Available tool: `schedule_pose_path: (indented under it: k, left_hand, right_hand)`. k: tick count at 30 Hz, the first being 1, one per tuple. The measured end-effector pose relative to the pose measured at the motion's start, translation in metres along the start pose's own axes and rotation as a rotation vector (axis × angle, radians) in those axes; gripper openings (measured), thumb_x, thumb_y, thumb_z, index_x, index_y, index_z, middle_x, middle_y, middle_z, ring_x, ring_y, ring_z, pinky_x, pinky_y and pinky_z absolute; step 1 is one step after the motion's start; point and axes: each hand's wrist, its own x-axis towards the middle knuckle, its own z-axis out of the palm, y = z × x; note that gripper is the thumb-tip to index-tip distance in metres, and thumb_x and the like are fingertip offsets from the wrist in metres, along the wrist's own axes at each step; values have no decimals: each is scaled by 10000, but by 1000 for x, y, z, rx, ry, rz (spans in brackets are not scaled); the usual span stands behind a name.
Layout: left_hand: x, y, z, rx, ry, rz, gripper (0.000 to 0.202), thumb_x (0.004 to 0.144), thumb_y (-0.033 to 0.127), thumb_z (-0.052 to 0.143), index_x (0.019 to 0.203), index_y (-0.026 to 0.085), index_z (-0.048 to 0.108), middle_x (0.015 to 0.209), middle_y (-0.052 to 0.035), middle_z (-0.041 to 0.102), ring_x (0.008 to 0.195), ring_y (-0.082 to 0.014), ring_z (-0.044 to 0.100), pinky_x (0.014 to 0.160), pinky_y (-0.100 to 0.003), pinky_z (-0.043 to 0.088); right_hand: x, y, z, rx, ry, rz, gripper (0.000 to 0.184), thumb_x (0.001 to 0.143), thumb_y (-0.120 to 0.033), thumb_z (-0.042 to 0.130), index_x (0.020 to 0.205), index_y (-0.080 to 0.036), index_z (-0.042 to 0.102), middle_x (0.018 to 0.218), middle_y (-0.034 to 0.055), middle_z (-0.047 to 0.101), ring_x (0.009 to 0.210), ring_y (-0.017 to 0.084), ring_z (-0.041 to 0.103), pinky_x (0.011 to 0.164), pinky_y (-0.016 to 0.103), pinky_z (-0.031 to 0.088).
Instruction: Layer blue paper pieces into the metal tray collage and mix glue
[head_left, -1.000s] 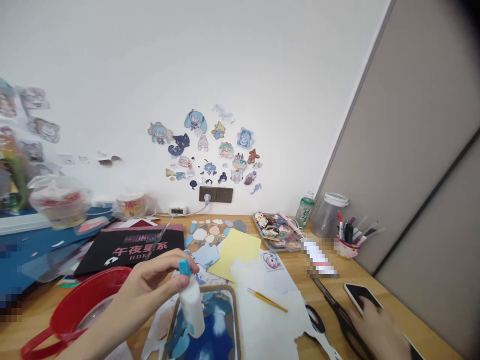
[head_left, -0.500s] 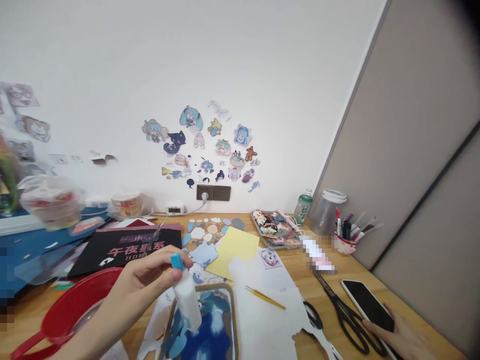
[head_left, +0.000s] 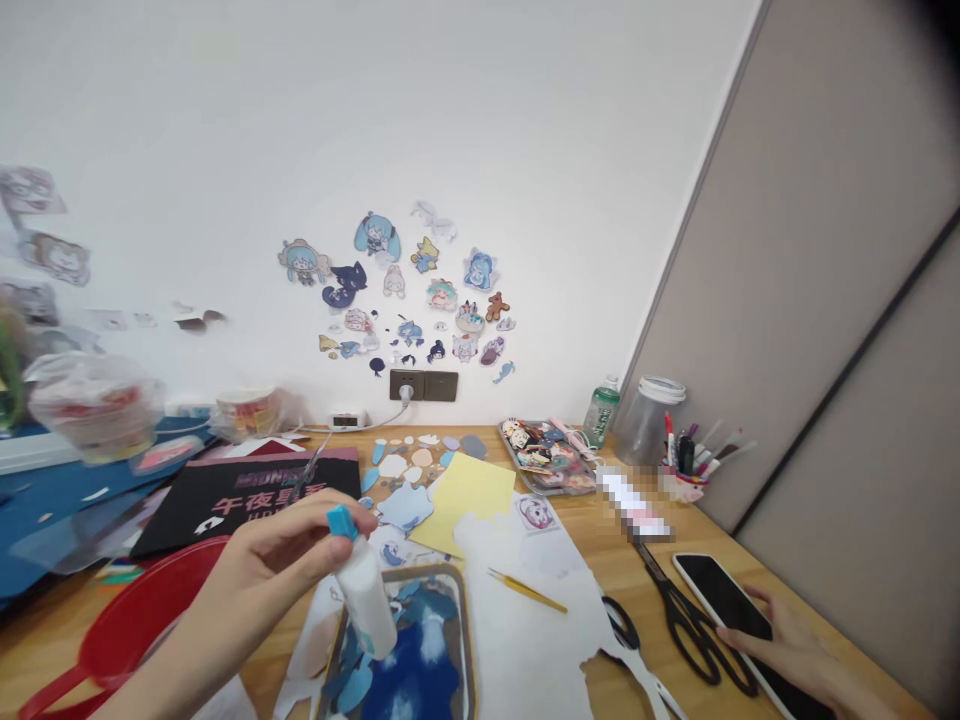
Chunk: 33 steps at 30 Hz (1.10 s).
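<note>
The fingers point(head_left: 321, 571) of the left hand point(head_left: 285, 558) pinch the upper end of a white bottle point(head_left: 370, 607), with the thumb on the near side and the other fingers curled behind. The blue cap point(head_left: 342, 522) projects above the grip. The bottle is tilted, its cap end leaning left, and its base is over the left part of a tray point(head_left: 470, 640). Contact between base and tray contents cannot be determined.

The right hand point(head_left: 787, 640) spans a phone point(head_left: 720, 589): the thumb crosses the screen to its left edge, and the other fingers are at the right edge. Whether the phone is raised from the table point(head_left: 570, 500) cannot be determined.

The tray contains dark and light blue pieces point(head_left: 420, 680). A sheet of white paper point(head_left: 529, 650) is located just right of the tray, with yellow tweezers point(head_left: 527, 590) on top. Black scissors point(head_left: 670, 594) lie just left of the phone; a second pair, white and black point(head_left: 643, 680), lies at the paper's right edge. Yellow paper point(head_left: 472, 500) is positioned beyond the tray. A red basin point(head_left: 161, 588) is located left of the tray, partly behind the left forearm.
</note>
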Motion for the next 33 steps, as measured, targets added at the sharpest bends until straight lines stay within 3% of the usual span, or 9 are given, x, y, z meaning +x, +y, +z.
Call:
schedule_pose_path:
  k: [3, 5, 9, 12, 15, 20, 26, 30, 33]
  left_hand:
    - [1, -1, -1, -15, 3, 11, 178, 724, 366, 585, 706, 203, 656, 725, 4, 601, 813, -176, 554, 719, -208, 438]
    - [2, -2, 0, 14, 6, 15, 201, 722, 382, 578, 699, 199, 659, 729, -3, 607, 804, -182, 558, 714, -216, 447]
    - [2, -2, 1, 90, 35, 17, 225, 709, 405, 571, 684, 205, 669, 776, -14, 633, 804, -195, 559, 723, -235, 462]
    - [2, -3, 2, 103, 59, 7, 209, 701, 399, 574, 680, 217, 674, 801, -3, 636, 819, -186, 566, 722, -213, 461]
    - [2, -7, 1, 120, 55, -8, 217, 705, 392, 563, 683, 207, 674, 823, -10, 635, 854, -196, 568, 722, -215, 464]
    - [2, -11, -1, 161, 62, -14, 223, 699, 395, 561, 693, 201, 672, 835, -24, 635, 891, -218, 560, 734, -239, 469]
    - [0, -11, 3, 90, 62, -11, 171, 695, 356, 582, 682, 212, 673, 823, 6, 625, 854, -177, 558, 745, -197, 458]
    - [0, -17, 4, 96, 78, -19, 111, 668, 325, 617, 694, 235, 676, 821, 37, 614, 815, -155, 556, 711, -166, 454]
    - [1, -22, 4, 168, 81, -31, 98, 679, 321, 611, 701, 245, 668, 841, 50, 621, 845, -161, 558, 708, -161, 455]
  right_hand:
    - [-9, -18, 1, -81, -50, -6, 657, 627, -456, 492, 1208, -149, 482, 1120, 196, 575, 1017, 344, 535, 811, 445, 412]
    - [-23, -44, 2, -192, -39, -48, 599, 670, -435, 448, 1222, -205, 487, 1254, 133, 486, 1105, 351, 460, 862, 492, 367]
    - [-55, -105, 5, -245, -128, -193, 468, 791, -440, 340, 1163, -245, 545, 1271, 75, 477, 1209, 302, 348, 941, 494, 299]
    - [-68, -129, 7, -260, -160, -225, 432, 819, -373, 348, 1187, -234, 527, 1280, 91, 453, 1200, 278, 367, 951, 457, 303]
    - [-69, -133, 9, -258, -155, -217, 416, 835, -307, 347, 1218, -235, 494, 1282, 91, 437, 1183, 255, 393, 940, 416, 328]
    - [-63, -134, 11, -267, -139, -192, 445, 834, -199, 338, 1262, -147, 451, 1194, 162, 490, 1105, 291, 457, 885, 422, 361]
    - [-64, -141, 7, -235, -145, -239, 541, 734, -17, 305, 1218, -157, 502, 1139, 136, 541, 1066, 263, 478, 885, 374, 342]
    - [-65, -152, 1, -182, -149, -263, 479, 752, -71, 337, 1182, -156, 527, 1086, 136, 568, 1031, 269, 485, 873, 382, 345]
    - [-63, -173, -10, -120, -145, -322, 425, 779, -141, 382, 1180, -115, 520, 1116, 168, 546, 1062, 300, 457, 911, 429, 315]
